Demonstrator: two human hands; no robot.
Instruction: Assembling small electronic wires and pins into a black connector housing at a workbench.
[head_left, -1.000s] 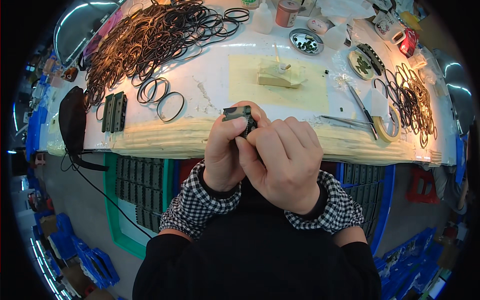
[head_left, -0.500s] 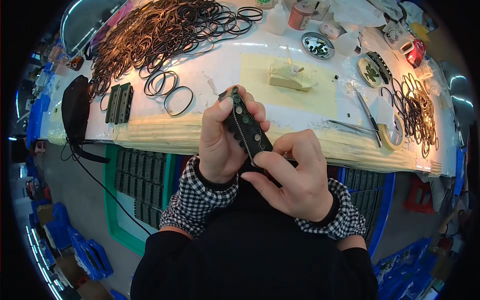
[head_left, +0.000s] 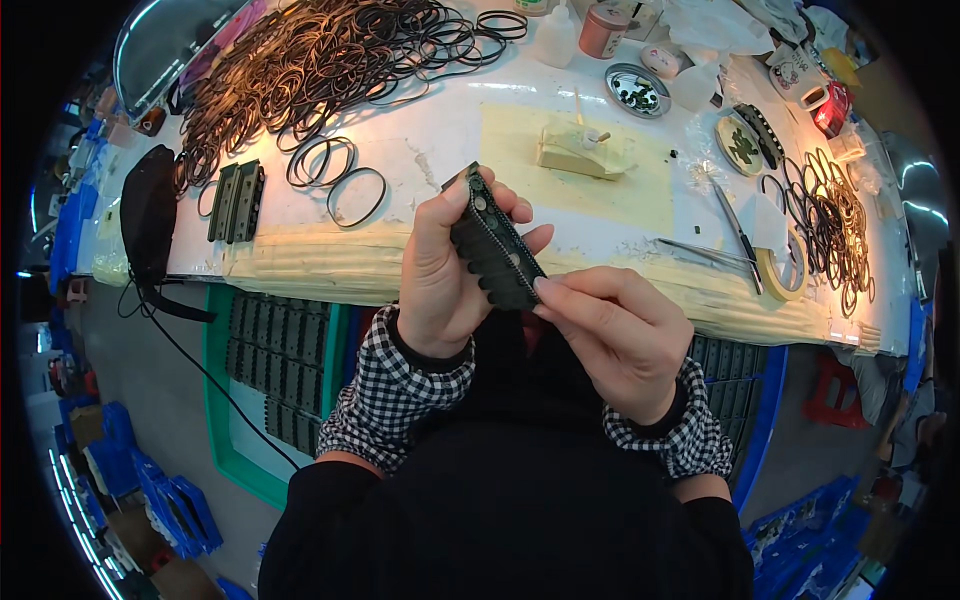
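Over the table's front edge, my left hand [head_left: 438, 275] is wrapped round a dark green ribbed part [head_left: 496, 268], long and narrow, held tilted. A beaded strip runs along its side, with a few round discs beside it. My right hand [head_left: 630, 345] pinches the lower right end of this part between thumb and fingers; the fingertips hide what exactly they grip there. Two similar dark green ribbed parts [head_left: 237, 202] lie on the table to the left of my hands.
Black rubber bands [head_left: 320, 70] form a big pile at the back left. A yellowish block [head_left: 580, 152] sits mid-table. At right lie tweezers [head_left: 705, 252], a knife-like tool [head_left: 738, 228], a tape roll [head_left: 785, 280] and more bands [head_left: 830, 225]. Below, a green tray [head_left: 232, 450] holds ribbed parts.
The ribbed part has turned so its ribbed face shows more. My right hand has shifted slightly right and down, its fingers now straighter and pinched at the part's end.
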